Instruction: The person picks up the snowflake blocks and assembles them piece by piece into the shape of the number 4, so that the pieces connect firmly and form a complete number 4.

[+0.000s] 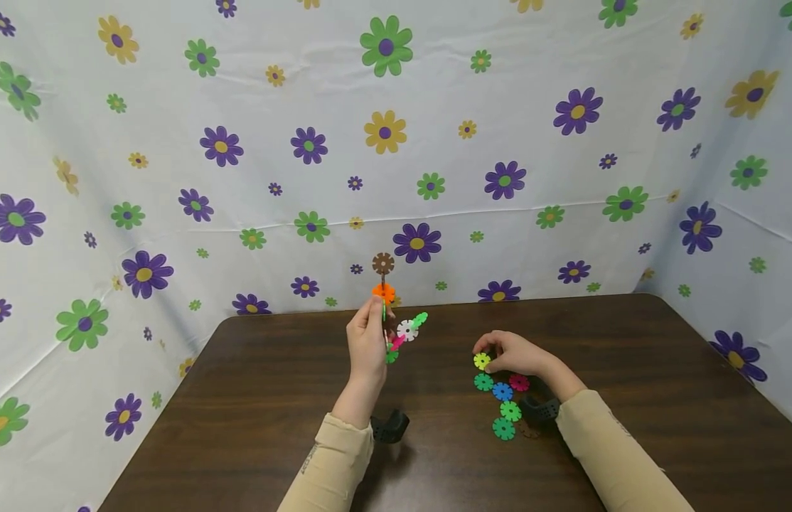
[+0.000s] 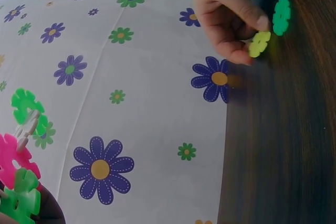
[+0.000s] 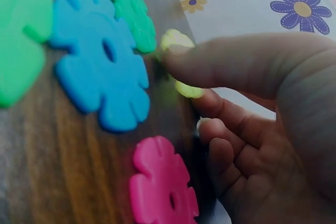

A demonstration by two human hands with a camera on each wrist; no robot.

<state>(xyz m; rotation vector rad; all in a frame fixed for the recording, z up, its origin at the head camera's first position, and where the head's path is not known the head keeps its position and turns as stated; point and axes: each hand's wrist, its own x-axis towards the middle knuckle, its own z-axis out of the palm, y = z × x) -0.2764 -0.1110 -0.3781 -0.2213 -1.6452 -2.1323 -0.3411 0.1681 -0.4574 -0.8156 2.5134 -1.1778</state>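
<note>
My left hand (image 1: 367, 345) grips a joined chain of flower-shaped interlocking discs, held up above the table. A brown disc (image 1: 383, 264) tops the chain, with an orange disc (image 1: 388, 293) below it at my thumb. A white disc (image 1: 407, 330), a pink disc (image 2: 16, 161) and green discs (image 2: 23, 198) branch off to the side; my fingers hide part of it. My right hand (image 1: 524, 355) pinches a yellow disc (image 1: 482, 361) between thumb and fingers, at the far end of several discs on the table. Closest to it lies a green disc (image 1: 483, 382).
A blue disc (image 1: 502, 391), a crimson disc (image 1: 519, 382), a light green disc (image 1: 510, 410), another green disc (image 1: 503, 428) and a brown disc (image 1: 530, 429) lie on the dark wooden table (image 1: 242, 427). Behind the table hangs a flower-patterned white cloth (image 1: 332, 107).
</note>
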